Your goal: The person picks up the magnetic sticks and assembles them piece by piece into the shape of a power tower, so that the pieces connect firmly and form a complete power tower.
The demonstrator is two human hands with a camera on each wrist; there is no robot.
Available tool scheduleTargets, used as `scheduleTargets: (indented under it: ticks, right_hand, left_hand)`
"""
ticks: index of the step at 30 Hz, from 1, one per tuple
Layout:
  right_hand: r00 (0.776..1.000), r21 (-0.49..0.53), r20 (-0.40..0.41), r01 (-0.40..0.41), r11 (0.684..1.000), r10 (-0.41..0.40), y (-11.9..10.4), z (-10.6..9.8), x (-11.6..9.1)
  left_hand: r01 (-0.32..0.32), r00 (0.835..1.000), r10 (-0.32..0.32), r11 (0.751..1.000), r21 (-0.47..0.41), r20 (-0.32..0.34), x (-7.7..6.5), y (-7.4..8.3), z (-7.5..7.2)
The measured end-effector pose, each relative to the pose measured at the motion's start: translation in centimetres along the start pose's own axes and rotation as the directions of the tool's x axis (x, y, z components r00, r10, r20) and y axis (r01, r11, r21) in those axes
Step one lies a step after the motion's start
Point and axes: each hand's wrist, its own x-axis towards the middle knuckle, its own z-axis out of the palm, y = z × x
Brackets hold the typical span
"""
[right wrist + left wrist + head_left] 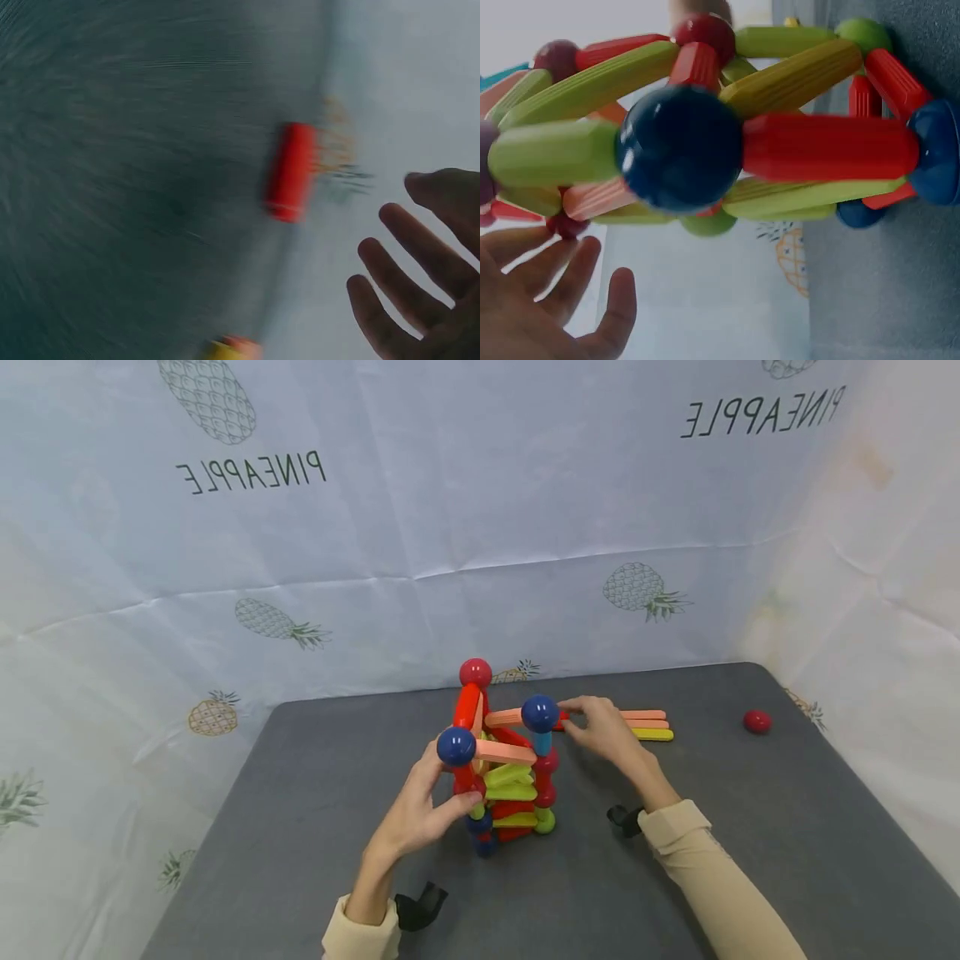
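A tower of magnetic sticks and balls [513, 792] stands on the dark table, with blue balls and a red ball at its top corners. My left hand [416, 810] grips its upper left side, thumb in front near a red ball and fingers partly hidden behind. The left wrist view shows that hand's fingers [577, 270] beside the tower, close to a dark red ball [567, 225]. My right hand [603, 731] is just right of the top blue ball [541, 714]. In the right wrist view its fingers [409, 266] are spread and hold nothing.
Behind the right hand lie loose salmon sticks [645, 719] and a yellow stick [654, 735]. A red stick [292, 172] lies near the table's far edge. One red ball [757, 721] rests at the far right. White pineapple-print cloth [450, 527] hangs behind.
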Motion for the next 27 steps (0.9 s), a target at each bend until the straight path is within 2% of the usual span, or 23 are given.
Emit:
scheduleTargets:
  ticks: [3,6,10,16,22,27]
  right_hand:
    - [0.992,-0.072,0.118,-0.027,0.997,0.035,1.4,1.7,1.0]
    - [0.981,-0.118,0.173,-0.063,0.991,0.083,1.9,2.7,1.5]
    - [0.973,-0.135,0.174,-0.128,0.983,0.151,1.7,3.1,1.6]
    - [0.961,-0.121,0.155,-0.210,0.970,0.228,0.1,3.2,1.4]
    - [0.972,-0.082,0.125,-0.192,0.978,0.201,0.0,3.7,0.8]
    - [0.993,-0.061,0.067,-0.097,0.993,0.101,-1.0,1.7,0.7]
  left_hand:
    - [-0.004,0.999,0.008,0.998,-0.068,0.049,0.1,-0.1,0.4]
    - [0.012,0.997,-0.004,0.995,-0.101,0.077,0.0,-0.1,0.7]
    - [0.035,0.996,-0.026,0.994,-0.106,0.088,0.0,0.1,0.8]
    - [0.046,0.996,-0.039,0.994,-0.096,0.080,0.2,0.6,0.7]
    - [0.026,0.996,-0.018,0.995,-0.099,0.083,0.3,0.5,0.7]
    - [0.023,0.997,-0.016,0.996,-0.092,0.082,0.2,0.4,0.5]
